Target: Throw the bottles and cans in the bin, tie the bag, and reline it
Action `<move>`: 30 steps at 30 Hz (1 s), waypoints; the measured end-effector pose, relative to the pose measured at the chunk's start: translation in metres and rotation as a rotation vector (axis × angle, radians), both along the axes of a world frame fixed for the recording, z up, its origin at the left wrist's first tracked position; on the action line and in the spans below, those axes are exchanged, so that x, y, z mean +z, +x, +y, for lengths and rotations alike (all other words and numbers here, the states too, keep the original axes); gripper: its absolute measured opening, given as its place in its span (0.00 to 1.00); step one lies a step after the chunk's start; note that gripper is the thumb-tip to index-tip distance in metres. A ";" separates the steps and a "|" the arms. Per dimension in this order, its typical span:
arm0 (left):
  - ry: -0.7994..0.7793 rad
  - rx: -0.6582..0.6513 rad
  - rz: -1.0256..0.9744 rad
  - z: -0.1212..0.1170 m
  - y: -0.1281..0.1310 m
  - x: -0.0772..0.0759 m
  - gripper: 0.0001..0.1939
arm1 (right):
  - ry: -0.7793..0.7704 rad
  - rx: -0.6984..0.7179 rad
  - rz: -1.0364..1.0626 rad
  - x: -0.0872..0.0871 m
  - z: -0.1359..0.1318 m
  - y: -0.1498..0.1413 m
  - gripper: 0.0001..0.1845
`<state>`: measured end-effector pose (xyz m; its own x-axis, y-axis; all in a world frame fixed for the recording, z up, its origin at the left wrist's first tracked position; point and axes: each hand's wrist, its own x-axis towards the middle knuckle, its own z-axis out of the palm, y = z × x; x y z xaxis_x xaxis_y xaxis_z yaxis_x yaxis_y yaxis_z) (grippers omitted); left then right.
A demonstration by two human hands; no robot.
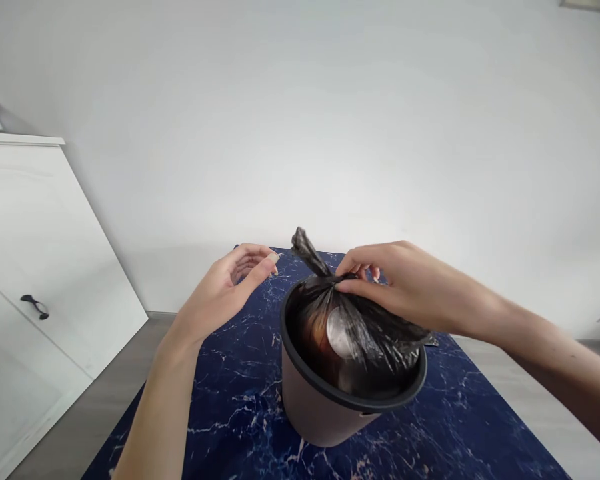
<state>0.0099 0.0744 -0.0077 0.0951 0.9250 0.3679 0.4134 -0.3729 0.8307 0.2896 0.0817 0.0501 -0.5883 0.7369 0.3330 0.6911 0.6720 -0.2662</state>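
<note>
On the blue marble-patterned table (235,400) stands a round bin (325,417), with a filled black plastic bag (380,347) inside, its gathered neck rising above the rim. The right hand (393,273) has its grip clamped on that neck, while the left hand's (217,290) grip is loosely curled, apart and empty, near the twisted end (310,255). Pinching close to the gather should keep the folds tight without tearing the film.
</note>
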 end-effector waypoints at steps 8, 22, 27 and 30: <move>-0.039 -0.113 0.202 0.001 0.007 -0.007 0.22 | 0.118 -0.036 0.146 0.000 -0.002 0.019 0.11; -0.129 -0.228 0.220 0.001 0.035 -0.021 0.28 | 0.162 0.057 0.239 -0.014 0.002 0.002 0.04; -0.131 -0.209 0.234 0.002 0.038 -0.020 0.24 | 0.244 0.113 0.241 -0.017 -0.011 0.011 0.03; -0.152 -0.191 0.230 0.002 0.041 -0.021 0.25 | 0.272 0.112 0.245 -0.020 -0.019 0.018 0.04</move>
